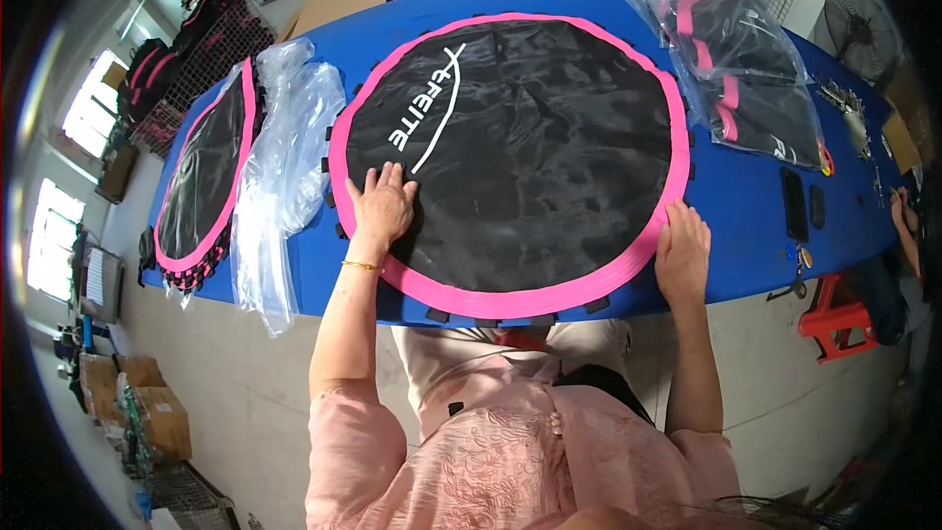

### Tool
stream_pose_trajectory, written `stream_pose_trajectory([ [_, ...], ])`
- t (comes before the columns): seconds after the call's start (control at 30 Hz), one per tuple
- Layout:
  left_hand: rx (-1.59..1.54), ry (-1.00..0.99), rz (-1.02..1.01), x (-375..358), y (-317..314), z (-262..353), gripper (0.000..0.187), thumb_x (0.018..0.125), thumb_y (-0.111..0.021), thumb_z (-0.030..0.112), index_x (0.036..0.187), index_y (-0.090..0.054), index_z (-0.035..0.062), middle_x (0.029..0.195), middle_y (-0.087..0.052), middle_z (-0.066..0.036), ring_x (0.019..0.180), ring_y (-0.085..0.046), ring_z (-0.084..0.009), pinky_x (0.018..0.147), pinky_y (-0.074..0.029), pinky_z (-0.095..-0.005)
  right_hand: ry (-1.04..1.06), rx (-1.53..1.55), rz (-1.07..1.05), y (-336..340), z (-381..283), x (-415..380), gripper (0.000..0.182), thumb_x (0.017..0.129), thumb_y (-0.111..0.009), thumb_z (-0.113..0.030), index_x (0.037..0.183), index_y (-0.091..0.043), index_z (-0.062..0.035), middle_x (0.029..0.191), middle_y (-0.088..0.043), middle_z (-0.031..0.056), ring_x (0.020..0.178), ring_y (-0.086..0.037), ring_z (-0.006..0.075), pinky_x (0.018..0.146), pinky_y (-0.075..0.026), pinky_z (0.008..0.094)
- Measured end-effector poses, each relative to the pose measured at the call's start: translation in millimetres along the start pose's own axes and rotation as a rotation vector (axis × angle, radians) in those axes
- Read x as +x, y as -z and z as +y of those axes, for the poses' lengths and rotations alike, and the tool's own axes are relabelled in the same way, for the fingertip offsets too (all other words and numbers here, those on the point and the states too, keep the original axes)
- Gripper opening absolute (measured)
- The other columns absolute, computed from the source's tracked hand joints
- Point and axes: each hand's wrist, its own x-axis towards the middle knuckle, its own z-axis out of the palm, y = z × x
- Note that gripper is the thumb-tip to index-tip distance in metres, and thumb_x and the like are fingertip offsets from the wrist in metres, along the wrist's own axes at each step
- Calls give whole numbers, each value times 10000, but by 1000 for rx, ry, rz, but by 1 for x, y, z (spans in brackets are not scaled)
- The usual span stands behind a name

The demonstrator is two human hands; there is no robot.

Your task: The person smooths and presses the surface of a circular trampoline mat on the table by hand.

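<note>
A round black mat [530, 147] with a pink border, white lettering and small black tabs around its edge lies flat on the blue table. My left hand [384, 206] rests on the mat's left side, fingers spread over the black fabric and the pink border. At the lower right edge, my right hand [683, 247] touches the pink border; its fingers are close together, and the thumb lies near the rim. Whether the fingertips pinch the border is hard to make out.
Left on the blue table [432, 2] are more pink-edged mats [204, 177] beside clear plastic bags [294, 147]. Bagged mats [751, 69] lie at the right, near a black phone [794, 204]. A red stool [836, 319] and another person's hand [903, 211] are far right.
</note>
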Motion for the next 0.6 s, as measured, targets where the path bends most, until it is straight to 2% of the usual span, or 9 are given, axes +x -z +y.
stream_pose_trajectory([
  [0.1,-53,24,-5,-3,-6,2,572,1050,-460,443,1489,-487,78,1538,-514,-114,1443,-435,-349,1162,-221,-712,5,-12,-3,0,0,1,378,1064,-479,-219,1383,-568,-38,1442,-572,187,1372,-491,394,1177,-332,509],
  [0.17,-74,-26,-13,-6,13,36,553,1035,-490,431,1450,-517,67,1520,-530,-109,1427,-453,-304,1165,-216,-676,16,-11,-5,2,-1,3,374,1063,-480,-211,1379,-571,-34,1434,-576,187,1367,-493,394,1174,-335,503],
  [0.23,-183,-137,53,-9,14,71,552,1005,-538,423,1427,-539,66,1480,-557,-125,1390,-481,-297,1158,-227,-667,-8,19,-13,4,-4,4,366,1060,-479,-194,1369,-578,-25,1423,-580,193,1363,-492,392,1170,-338,486],
  [0.27,-117,-231,134,-11,-1,87,546,994,-553,422,1400,-565,56,1463,-567,-131,1379,-487,-298,1153,-237,-673,-5,19,-12,7,-6,3,366,1057,-480,-179,1367,-582,-15,1426,-578,197,1364,-488,392,1169,-336,470],
  [0.3,-160,-296,99,-17,12,107,545,992,-555,427,1371,-585,35,1470,-563,-130,1385,-480,-303,1157,-236,-677,12,22,-12,7,-6,3,366,1057,-480,-179,1367,-582,-15,1426,-578,197,1364,-488,392,1169,-336,470],
  [0.37,-234,-371,63,-34,18,137,604,1016,-505,461,1415,-558,10,1517,-527,-138,1429,-441,-321,1188,-207,-663,8,28,-19,8,-5,4,374,1058,-478,-180,1376,-580,-11,1429,-576,199,1368,-482,397,1170,-333,471],
  [0.43,-244,-473,40,-50,23,143,621,1026,-486,467,1443,-536,9,1526,-520,-140,1436,-435,-322,1197,-189,-660,7,33,-31,9,-5,4,382,1059,-478,-186,1381,-577,-6,1435,-574,199,1367,-482,404,1174,-329,470],
  [0.5,-225,-470,40,-54,24,131,605,1025,-491,459,1437,-544,19,1521,-526,-133,1438,-434,-316,1202,-174,-657,4,40,-20,8,-5,3,387,1060,-477,-191,1382,-576,0,1436,-573,203,1365,-484,408,1176,-328,474],
  [0.6,-109,-231,57,-46,24,86,547,1018,-515,438,1395,-588,48,1498,-550,-108,1408,-459,-302,1192,-197,-648,-14,51,-60,8,-3,2,398,1052,-491,-176,1415,-547,-23,1483,-533,180,1401,-454,413,1191,-302,511],
])
